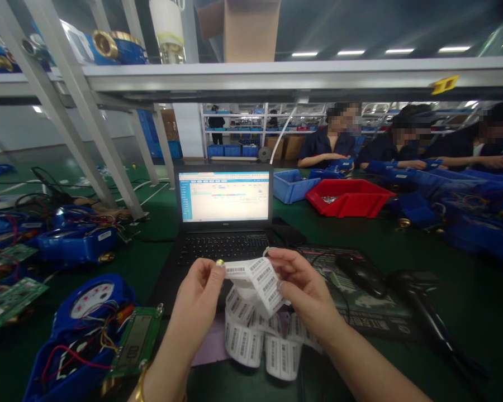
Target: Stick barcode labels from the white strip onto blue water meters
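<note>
A white strip of barcode labels (265,282) is stretched between my two hands, above the front of a black laptop (224,240). My left hand (203,287) pinches the strip's left end between thumb and forefinger. Its right part, folded over, is held by my right hand (299,285) with thumb and fingers. More of the strip hangs below in loose loops, over a pinkish sheet (212,340). To the left of my left forearm lies an opened blue meter housing (75,335), with coloured wires running to a green circuit board with a display (136,340).
At right are a black mouse (360,273) on a printed mat (373,312) and a black handheld scanner (427,312). A red bin (347,196) and a blue bin (291,187) stand behind. Blue meters (75,240) crowd the left. A shelf (276,78) spans overhead; several people sit opposite.
</note>
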{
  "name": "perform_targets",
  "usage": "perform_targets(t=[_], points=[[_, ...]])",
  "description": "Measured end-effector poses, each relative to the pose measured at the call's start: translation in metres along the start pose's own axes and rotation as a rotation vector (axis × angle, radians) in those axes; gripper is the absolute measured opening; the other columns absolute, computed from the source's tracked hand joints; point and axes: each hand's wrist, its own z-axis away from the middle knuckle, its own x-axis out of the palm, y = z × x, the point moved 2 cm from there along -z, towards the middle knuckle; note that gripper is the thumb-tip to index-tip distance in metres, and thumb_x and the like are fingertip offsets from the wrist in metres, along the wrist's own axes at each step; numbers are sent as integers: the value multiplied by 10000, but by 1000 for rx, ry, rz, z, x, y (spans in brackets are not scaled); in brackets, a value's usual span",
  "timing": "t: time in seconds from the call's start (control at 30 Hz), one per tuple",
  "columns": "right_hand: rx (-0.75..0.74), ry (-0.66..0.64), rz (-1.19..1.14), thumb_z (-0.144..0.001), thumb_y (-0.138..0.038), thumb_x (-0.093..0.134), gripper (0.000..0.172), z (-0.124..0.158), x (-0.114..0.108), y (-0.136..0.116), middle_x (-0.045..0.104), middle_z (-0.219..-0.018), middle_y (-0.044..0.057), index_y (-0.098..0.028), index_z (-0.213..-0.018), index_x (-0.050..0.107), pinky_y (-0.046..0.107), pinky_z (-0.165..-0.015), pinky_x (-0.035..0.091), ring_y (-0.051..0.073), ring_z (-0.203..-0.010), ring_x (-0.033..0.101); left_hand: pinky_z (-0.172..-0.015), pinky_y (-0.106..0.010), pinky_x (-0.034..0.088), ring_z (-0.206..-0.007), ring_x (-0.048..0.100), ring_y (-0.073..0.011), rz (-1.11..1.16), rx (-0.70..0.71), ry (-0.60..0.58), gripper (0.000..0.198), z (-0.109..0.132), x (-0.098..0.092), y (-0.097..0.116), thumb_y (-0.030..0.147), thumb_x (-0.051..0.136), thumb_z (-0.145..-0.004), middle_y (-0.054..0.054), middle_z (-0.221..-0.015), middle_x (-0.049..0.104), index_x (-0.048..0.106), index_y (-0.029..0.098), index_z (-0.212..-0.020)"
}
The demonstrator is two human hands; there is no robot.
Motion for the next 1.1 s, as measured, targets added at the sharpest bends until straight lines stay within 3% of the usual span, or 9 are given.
perform_targets(t=[0.2, 0.33, 0.5, 0.63, 0.7, 0.83, 0.93, 1.1], points=[[-15, -21, -6, -743, -114, 576, 392, 1, 0, 2, 657, -1015, 41, -249, -1109, 613, 250, -720, 492, 174, -875, 617, -614, -234, 400, -660, 482, -155, 72, -49, -127, 425, 6, 1, -3, 576, 506, -832, -7, -671, 515, 576, 168, -738], [-31, -89, 146, -757, -94, 530, 378, 5, -5, 3, 639, -949, 29, -243, -1091, 625, 219, -646, 449, 152, -794, 588, -604, -211, 409, -662, 494, -139, 138, -63, -93, 426, 4, 1, -5, 583, 567, -789, -4, -686, 550, 593, 159, -762], [-99, -184, 281, -737, -64, 504, 339, 9, -7, -2, 609, -888, 18, -225, -1001, 644, 218, -657, 412, 141, -771, 550, -645, -175, 441, -701, 530, -118, 329, -84, -74, 355, 2, 3, -8, 484, 710, -718, -10, -731, 603, 615, 145, -763], [111, -201, 11, -809, -168, 566, 223, 8, -2, 3, 617, -836, 11, -225, -1021, 524, 221, -620, 426, 139, -707, 556, -774, -184, 470, -888, 579, -137, 485, 11, -55, 271, 6, 2, -7, 387, 736, -750, -27, -935, 642, 589, 159, -753], [204, -210, -99, -863, -292, 602, 295, 7, 1, 6, 635, -828, 26, -226, -1119, 471, 240, -628, 452, 153, -701, 584, -784, -204, 484, -955, 584, -162, 528, 45, -75, 275, 10, 3, -5, 381, 732, -762, -44, -1047, 635, 568, 162, -740], [202, -217, -198, -875, -475, 634, 570, 1, 1, 9, 600, -1142, 107, -257, -1344, 393, 308, -751, 490, 206, -910, 616, -837, -278, 484, -1002, 587, -215, 466, 103, -119, 271, 19, 5, -2, 370, 717, -771, -82, -1139, 610, 561, 156, -709], [105, -201, -210, -900, -435, 621, 497, -1, -2, 6, 480, -1337, 88, -310, -1348, 445, 341, -884, 462, 227, -1113, 538, -921, -319, 433, -1075, 560, -238, 368, 145, -160, 222, 22, 6, -5, 336, 671, -800, -81, -1180, 590, 557, 166, -712], [-22, -201, -271, -904, -361, 640, 411, -1, 0, 0, 485, -1312, 76, -327, -1291, 504, 365, -898, 469, 237, -1135, 515, -900, -304, 411, -1072, 547, -220, 72, 291, -276, 175, 23, 5, -8, 287, 565, -840, -81, -1139, 592, 545, 175, -708]])
